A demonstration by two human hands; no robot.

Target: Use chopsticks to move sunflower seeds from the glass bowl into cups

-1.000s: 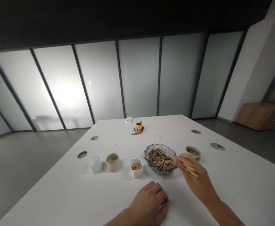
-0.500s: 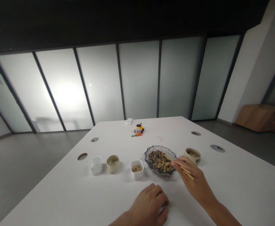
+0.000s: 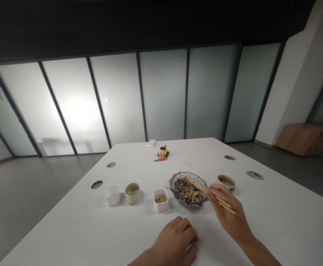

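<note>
Right hand (image 3: 227,214) fingers clamped on chopsticks (image 3: 209,194), tips over the glass bowl (image 3: 189,189) of mixed seeds and nuts mid-counter (image 3: 274,221). Left hand (image 3: 175,242) flat on counter near front edge, fingers loosely curled together, holding nothing. Small white tub (image 3: 160,199) with nuts just left of bowl; beige cup (image 3: 226,182) to its right.

Two bare, sleeveless forearms

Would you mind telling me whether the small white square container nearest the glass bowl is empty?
No, the small white square container just left of the scalloped glass bowl holds a few tan nut-like pieces.
</note>
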